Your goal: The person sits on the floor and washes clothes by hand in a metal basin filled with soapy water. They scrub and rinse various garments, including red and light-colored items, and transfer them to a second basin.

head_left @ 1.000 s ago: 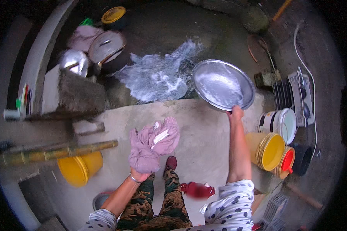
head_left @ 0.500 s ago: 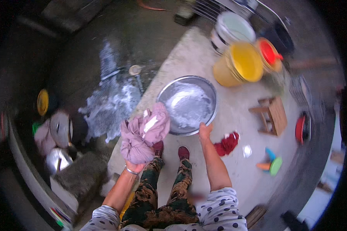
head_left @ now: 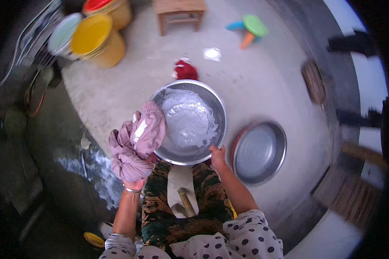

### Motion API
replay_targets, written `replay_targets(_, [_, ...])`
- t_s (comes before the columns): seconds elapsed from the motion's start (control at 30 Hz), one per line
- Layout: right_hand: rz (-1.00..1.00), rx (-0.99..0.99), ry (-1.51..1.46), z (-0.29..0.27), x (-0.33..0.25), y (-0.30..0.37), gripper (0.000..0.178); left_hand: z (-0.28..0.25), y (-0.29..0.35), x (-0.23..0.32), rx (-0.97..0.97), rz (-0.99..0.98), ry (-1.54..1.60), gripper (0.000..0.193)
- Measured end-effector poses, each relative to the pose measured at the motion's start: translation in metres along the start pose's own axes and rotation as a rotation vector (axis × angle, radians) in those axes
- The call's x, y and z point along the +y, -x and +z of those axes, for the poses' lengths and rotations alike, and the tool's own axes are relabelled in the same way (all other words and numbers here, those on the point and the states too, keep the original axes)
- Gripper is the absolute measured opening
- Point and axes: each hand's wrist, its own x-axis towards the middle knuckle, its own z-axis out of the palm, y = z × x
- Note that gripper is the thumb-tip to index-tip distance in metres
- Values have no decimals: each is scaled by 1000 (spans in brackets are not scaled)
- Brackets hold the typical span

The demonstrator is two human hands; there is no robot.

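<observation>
My left hand is closed around the underside of a bundled, wet-looking mauve garment, which has a white patch on it. The bundle lies against the left rim of a round metal basin. Inside the basin, whitish suds coat the bottom. With its fingers on the near right rim, my right hand grips the basin, which is in front of my legs.
A second metal basin stands on the concrete floor to my right. Ahead are a red cloth, a wooden stool and a small colourful stool. Yellow buckets and a white bucket stand far left. Foamy water lies on the lower dark floor.
My view has turned to the right, and the basin and mauve garment have come round with me. The foamy patch is now farther left, and the second metal basin shows in full.
</observation>
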Motion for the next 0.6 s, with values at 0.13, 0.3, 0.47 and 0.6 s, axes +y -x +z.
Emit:
replay_targets(0.13, [297, 401, -86, 13, 31, 76, 46, -27, -5, 33, -303, -261, -40, 58])
replay_targets(0.3, [169, 628, -264, -37, 98, 129, 61, -47, -22, 52, -139, -435, 35, 55])
replay_targets(0.47, [93, 889, -377, -22, 50, 154, 50, 5, -23, 55, -16, -410, -200, 54])
replay_targets(0.6, [-247, 1041, -132, -56, 83, 161, 45, 10, -37, 84, 32, -582, -297, 61])
